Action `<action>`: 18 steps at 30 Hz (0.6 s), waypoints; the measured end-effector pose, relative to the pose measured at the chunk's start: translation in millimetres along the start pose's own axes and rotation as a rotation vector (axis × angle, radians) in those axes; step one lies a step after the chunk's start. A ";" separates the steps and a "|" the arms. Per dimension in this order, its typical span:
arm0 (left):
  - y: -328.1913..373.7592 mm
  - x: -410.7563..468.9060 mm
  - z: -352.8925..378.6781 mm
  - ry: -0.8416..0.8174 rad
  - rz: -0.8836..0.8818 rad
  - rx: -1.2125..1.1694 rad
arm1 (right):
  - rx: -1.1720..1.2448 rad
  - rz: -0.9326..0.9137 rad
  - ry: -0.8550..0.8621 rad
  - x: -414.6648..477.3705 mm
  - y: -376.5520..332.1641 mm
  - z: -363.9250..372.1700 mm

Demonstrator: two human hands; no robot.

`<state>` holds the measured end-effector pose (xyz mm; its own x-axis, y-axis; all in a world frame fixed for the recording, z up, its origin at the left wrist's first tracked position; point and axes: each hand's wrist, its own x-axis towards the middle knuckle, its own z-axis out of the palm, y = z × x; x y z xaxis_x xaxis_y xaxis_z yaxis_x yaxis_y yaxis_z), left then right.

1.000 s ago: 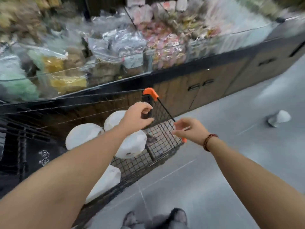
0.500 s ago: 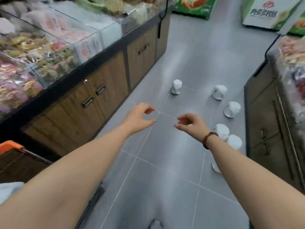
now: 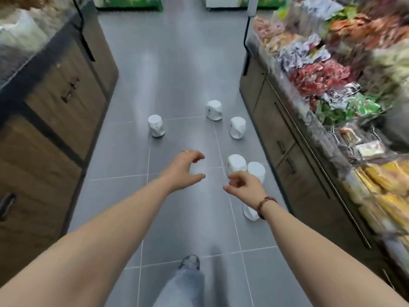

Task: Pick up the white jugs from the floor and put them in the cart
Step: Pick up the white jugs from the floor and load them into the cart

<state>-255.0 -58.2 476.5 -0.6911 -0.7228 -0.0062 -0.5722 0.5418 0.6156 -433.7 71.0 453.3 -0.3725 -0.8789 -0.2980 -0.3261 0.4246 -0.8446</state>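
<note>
Several white jugs stand on the grey tiled floor of a shop aisle. One jug [image 3: 156, 126] is at the left, two more jugs [image 3: 213, 110] [image 3: 237, 127] stand farther back, a pair of jugs [image 3: 236, 163] [image 3: 256, 171] is close to my right hand, and one jug [image 3: 250, 212] is partly hidden behind my right wrist. My left hand [image 3: 185, 169] is stretched forward above the floor with loosely curled fingers, holding nothing. My right hand [image 3: 243, 186] is also held out empty, just in front of the pair. The cart is out of view.
Wooden cabinets [image 3: 55, 107] under a display counter line the left side. On the right, shelves of packaged snacks [image 3: 332, 85] sit over more cabinets [image 3: 285, 142]. The aisle floor [image 3: 177, 63] runs ahead between them. My foot [image 3: 189, 262] is at the bottom.
The view has swung right from the cart to the aisle. The cart with its jugs has left the frame, and the jugs on the floor are now ahead. Both hands stay empty.
</note>
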 end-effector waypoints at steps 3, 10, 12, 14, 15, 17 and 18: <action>-16.7 63.3 4.8 -0.077 0.017 0.006 | 0.009 0.055 0.069 43.7 5.3 -18.2; -37.8 182.0 35.2 -0.241 -0.017 0.000 | 0.043 0.208 0.175 126.7 34.5 -62.4; -45.1 217.1 53.6 -0.304 -0.036 0.003 | 0.038 0.242 0.168 158.9 52.3 -76.7; -50.0 237.1 64.4 -0.347 -0.046 0.001 | 0.034 0.261 0.169 183.4 64.6 -83.4; -55.0 257.2 73.9 -0.365 -0.046 0.003 | 0.044 0.272 0.172 206.9 75.7 -89.7; -65.3 296.1 95.1 -0.400 -0.061 0.024 | 0.048 0.310 0.182 254.4 101.1 -102.3; -68.3 315.7 104.4 -0.423 -0.075 0.033 | 0.043 0.324 0.190 276.3 112.0 -107.9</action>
<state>-480.2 -278.7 350.3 -0.7632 -0.5249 -0.3768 -0.6369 0.5127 0.5758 -666.9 -100.8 324.3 -0.6061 -0.6429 -0.4683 -0.1300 0.6609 -0.7391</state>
